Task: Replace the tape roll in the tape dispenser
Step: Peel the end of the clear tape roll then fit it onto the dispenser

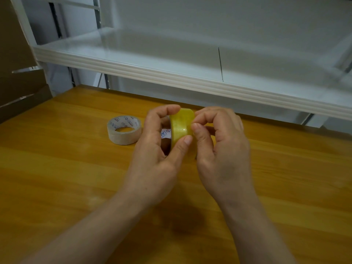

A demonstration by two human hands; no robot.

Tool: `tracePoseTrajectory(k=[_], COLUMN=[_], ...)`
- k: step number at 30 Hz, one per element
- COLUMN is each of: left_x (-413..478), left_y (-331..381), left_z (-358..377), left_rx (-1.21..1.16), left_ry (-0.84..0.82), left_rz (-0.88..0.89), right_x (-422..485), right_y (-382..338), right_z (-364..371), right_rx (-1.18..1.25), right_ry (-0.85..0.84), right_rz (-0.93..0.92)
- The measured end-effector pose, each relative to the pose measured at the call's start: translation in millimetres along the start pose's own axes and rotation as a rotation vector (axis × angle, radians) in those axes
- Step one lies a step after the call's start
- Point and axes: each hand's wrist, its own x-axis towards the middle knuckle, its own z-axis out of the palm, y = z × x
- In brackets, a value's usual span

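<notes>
The yellow roll (182, 126) is light and stiff but slick — best held by its edges. It is being held up above the bench (57, 168). The left hand (158, 147) is pinching it, thumb and fingers tight on the rim. The right hand (221, 141) fingers (198, 128) are curling together, picking at its face — likely hunting the tape end. 1 pale roll (124, 129) is lying flat nearby.

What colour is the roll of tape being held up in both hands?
Translucent yellow, glossy on its outer face. The tape roll shows best in the head view, the only one.
</notes>
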Motion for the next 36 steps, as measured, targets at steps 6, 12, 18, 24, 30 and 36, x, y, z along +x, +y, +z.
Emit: tracePoseTrajectory(k=[6, 12, 18, 24, 30, 36], left_x=[2, 4, 5, 7, 10, 13], left_y=[4, 3, 3, 3, 7, 8], left_z=[0, -4, -6, -10, -13, -17], left_rx=[-0.077, -0.148, -0.231, -0.275, -0.300, -0.318], left_ry=[-0.027, -0.050, -0.060, -0.044, -0.052, -0.037], left_rz=[-0.009, -0.067, -0.113, -0.161, -0.273, -0.332], right_x=[-1, -3, -2, 2, 0, -1], right_y=[0, 0, -3, -4, -3, 0], right_z=[1, 5, 3, -2, -1, 0], right_rx=[0.024, 0.039, 0.174, 0.221, 0.218, 0.254], right_ry=[0.036, 0.066, 0.058, 0.040, -0.011, -0.047], right_rz=[-0.010, 0.004, 0.093, 0.098, 0.132, 0.169])
